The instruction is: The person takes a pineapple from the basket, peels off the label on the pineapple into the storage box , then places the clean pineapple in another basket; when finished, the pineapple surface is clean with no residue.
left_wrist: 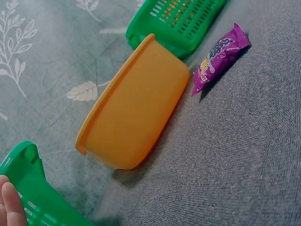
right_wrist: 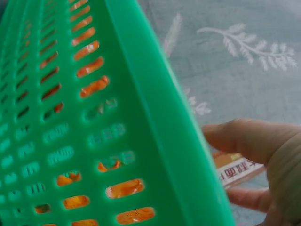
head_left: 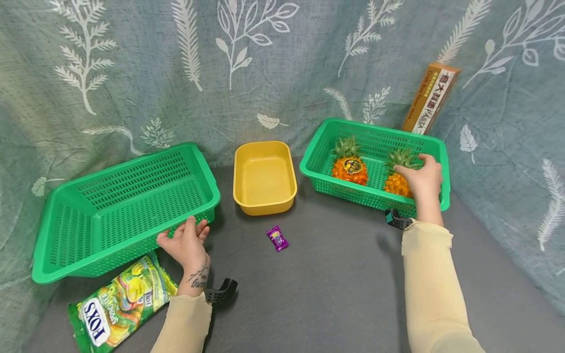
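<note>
In the head view my right hand (head_left: 425,179) reaches over the front rim of the right green basket (head_left: 335,189), beside an orange pineapple (head_left: 395,185) with green leaves. Its thumb and fingers are spread apart, overlapping the leaves in this view. A second pineapple (head_left: 348,169) with a dark round label lies in the same basket. At the front right corner of the left green basket (head_left: 125,245), my left hand (head_left: 187,247) has loosely bent fingers right by the rim. The left wrist view shows a few left fingertips (left_wrist: 11,205) against the green plastic.
A yellow tub (head_left: 265,203) stands between the baskets, with a small purple packet (head_left: 277,239) in front. A green FOX'S candy bag (head_left: 123,301) lies before the left basket. Behind the right basket, a pasta box (head_left: 430,98) leans on the patterned cloth (head_left: 282,63).
</note>
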`<state>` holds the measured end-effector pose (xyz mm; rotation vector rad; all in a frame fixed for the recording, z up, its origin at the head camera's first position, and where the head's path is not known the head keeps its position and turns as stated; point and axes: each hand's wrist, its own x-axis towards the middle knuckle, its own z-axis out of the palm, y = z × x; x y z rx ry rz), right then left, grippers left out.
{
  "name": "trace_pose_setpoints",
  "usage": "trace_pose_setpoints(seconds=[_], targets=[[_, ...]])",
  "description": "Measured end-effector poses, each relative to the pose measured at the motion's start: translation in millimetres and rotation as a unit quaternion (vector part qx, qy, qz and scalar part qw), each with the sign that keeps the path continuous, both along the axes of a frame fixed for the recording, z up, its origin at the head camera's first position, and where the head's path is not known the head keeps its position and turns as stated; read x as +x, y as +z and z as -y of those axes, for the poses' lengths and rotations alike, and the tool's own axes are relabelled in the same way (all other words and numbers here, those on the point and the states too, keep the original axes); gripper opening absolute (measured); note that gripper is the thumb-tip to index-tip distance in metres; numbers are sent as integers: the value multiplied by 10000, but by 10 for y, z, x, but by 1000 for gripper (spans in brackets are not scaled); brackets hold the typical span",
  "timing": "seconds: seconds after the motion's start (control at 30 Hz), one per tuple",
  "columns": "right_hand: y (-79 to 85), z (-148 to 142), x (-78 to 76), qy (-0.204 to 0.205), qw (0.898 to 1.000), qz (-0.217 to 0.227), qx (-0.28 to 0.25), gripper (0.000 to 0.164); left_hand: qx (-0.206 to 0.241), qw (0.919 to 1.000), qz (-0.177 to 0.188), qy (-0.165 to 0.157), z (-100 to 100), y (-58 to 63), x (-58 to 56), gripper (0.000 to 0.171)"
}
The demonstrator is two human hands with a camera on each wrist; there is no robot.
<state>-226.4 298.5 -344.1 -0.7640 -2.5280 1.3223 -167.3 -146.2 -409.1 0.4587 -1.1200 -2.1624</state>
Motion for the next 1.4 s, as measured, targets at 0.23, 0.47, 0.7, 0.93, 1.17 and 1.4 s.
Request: trace_pose_setpoints(seconds=[0.23, 0.47, 0.7, 0.93, 1.17, 1.4], targets=[[29, -19, -69, 434, 9929, 1076, 255, 92, -36, 9999, -65, -74, 13, 4, 20, 45], [24, -13, -97, 771, 9794, 1791, 525, 96, 80, 9998, -151, -121, -6, -2, 27, 49], [29, 36, -176, 962, 9656, 2193, 1011, 101, 155, 9995, -256, -105, 2, -15, 24, 50], [15, 118, -215, 1073, 9569, 2392, 1249, 112, 166, 9995, -239, -100, 13, -7, 21, 49], [-10, 121, -205, 1380, 9556, 2326, 1167, 112, 117, 9996, -215, -114, 18, -2, 21, 48], [-12, 107, -199, 1369, 9601, 2106, 1230, 105, 97, 9997, -170, -122, 23, -6, 15, 48]])
